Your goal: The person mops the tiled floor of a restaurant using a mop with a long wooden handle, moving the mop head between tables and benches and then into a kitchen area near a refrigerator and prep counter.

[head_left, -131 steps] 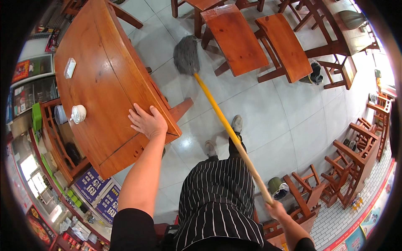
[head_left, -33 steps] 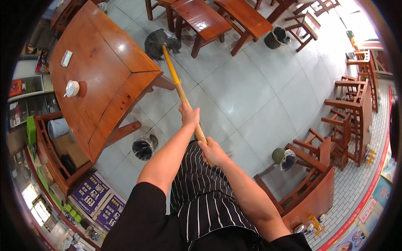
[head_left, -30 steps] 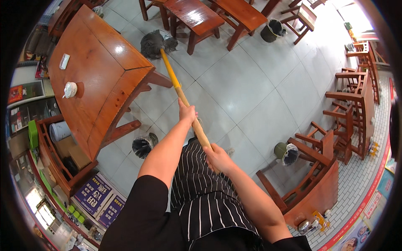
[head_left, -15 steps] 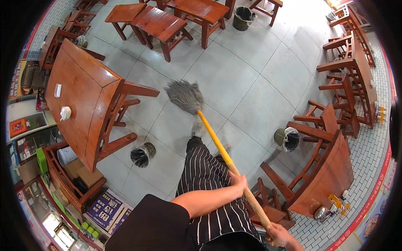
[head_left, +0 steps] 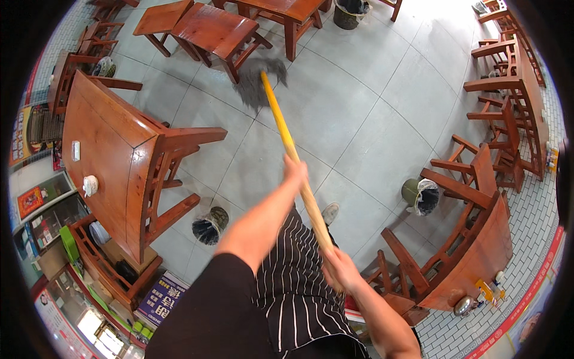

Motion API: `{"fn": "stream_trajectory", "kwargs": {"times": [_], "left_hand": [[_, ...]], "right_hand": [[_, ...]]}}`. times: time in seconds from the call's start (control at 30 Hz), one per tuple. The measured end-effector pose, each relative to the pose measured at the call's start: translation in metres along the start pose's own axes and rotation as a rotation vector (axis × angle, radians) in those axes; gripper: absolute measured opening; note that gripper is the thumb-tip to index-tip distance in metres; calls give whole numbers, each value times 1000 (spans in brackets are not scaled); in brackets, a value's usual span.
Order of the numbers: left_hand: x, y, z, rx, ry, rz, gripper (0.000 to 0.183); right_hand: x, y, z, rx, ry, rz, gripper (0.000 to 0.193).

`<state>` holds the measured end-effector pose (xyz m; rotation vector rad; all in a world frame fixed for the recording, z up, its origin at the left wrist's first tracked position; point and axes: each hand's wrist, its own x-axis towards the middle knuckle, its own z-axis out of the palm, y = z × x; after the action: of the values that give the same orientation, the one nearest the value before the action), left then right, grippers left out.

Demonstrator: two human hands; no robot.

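Pale grey floor tiles (head_left: 371, 119) are spreading wide through the middle of the room, leaving open ground ahead and to the right of the person — the clearest stretch for moving. The mop (head_left: 281, 128) is reaching forward across it: its yellow handle is running up from the waist, and its grey head is lying blurred on the tiles just beside the legs of a low wooden bench (head_left: 218, 30). The left hand (head_left: 296, 170) is wrapping its grip closed around the handle about midway along, arm stretched out. The right hand (head_left: 341, 269) is clamping its grip shut on the lower end of the handle, close to the striped apron (head_left: 293, 281).

Crowding the left side, a large wooden table (head_left: 104, 161) is jutting its corner toward the person, with a small white cup (head_left: 89, 185) sitting on its top. A lined bin (head_left: 209, 226) is standing near the table's legs. On the right, a green bin (head_left: 418, 194) is sitting close to wooden chairs (head_left: 472, 179) — these are hemming in that edge.
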<state>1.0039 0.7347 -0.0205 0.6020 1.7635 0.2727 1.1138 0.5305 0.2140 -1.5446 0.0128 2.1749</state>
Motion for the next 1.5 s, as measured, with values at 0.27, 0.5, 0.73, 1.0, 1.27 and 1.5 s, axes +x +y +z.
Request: {"fn": "stream_trajectory", "kwargs": {"times": [0.27, 0.5, 0.73, 1.0, 1.27, 1.5], "left_hand": [[57, 61, -20, 413, 121, 103, 66], [-172, -85, 38, 420, -12, -93, 76], [-261, -163, 37, 472, -408, -300, 77], [-122, -73, 72, 277, -298, -131, 69], [12, 100, 49, -297, -367, 4, 62], [25, 129, 37, -128, -279, 82, 64]], "right_hand": [[70, -21, 31, 199, -6, 5, 34], [-137, 114, -29, 143, 209, 319, 35], [-246, 119, 29, 82, 471, 331, 26], [-124, 37, 1, -126, 434, 258, 26], [32, -94, 14, -328, 349, 19, 33], [122, -115, 34, -129, 334, -74, 41]]}}
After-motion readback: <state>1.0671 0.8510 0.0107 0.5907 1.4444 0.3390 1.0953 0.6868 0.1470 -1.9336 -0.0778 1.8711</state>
